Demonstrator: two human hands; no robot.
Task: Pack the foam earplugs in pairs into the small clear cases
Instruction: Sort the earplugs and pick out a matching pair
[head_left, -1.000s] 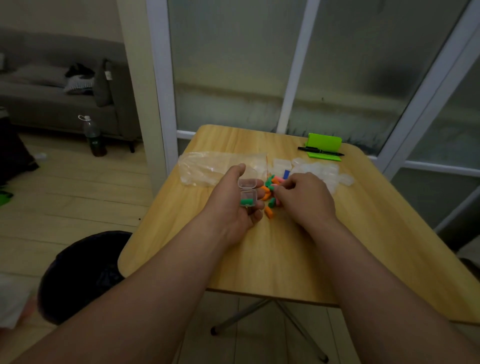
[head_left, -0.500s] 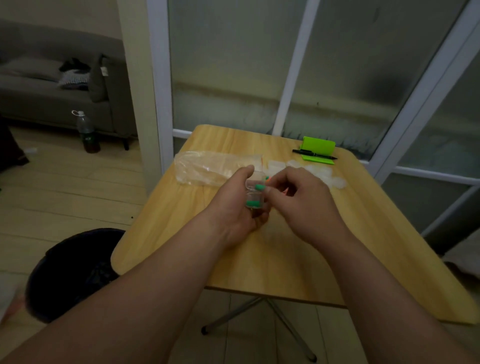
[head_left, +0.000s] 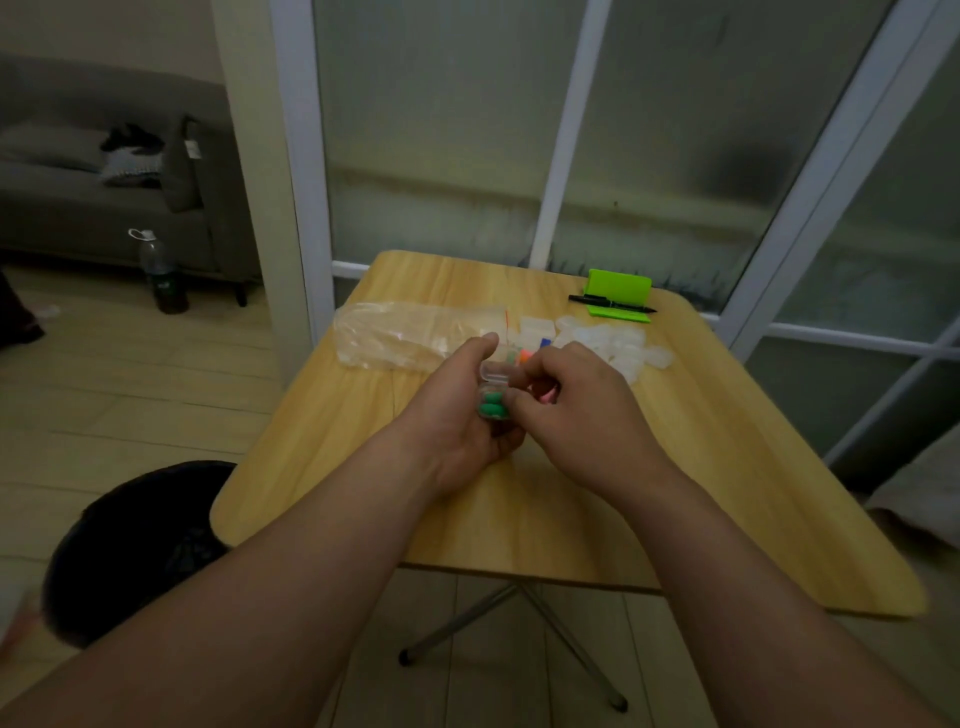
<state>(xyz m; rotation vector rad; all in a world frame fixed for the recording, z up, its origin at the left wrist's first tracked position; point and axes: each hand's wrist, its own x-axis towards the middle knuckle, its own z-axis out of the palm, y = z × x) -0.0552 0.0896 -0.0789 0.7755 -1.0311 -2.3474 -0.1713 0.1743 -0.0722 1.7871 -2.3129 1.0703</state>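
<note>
My left hand (head_left: 467, 415) grips a small clear case (head_left: 493, 387) above the wooden table (head_left: 727, 467); its hinged lid stands up under my thumb. Two green earplugs (head_left: 491, 406) lie inside the case. My right hand (head_left: 576, 410) is right beside it, fingers curled, with the fingertips on the lid's right edge. Loose earplugs (head_left: 527, 356), orange and blue among them, lie on the table just behind my hands, mostly hidden. Further back right sits a heap of empty clear cases (head_left: 613, 343).
A crumpled clear plastic bag (head_left: 410, 332) lies at the table's back left. A green stand (head_left: 618, 291) with a black pen (head_left: 613, 304) sits at the far edge. A black bin (head_left: 135, 545) stands on the floor left of the table. Glass doors rise behind.
My right hand left the earplug pile, brought a second green earplug to the case, and now has its fingertips on the lid. The case holds two green earplugs instead of one.
</note>
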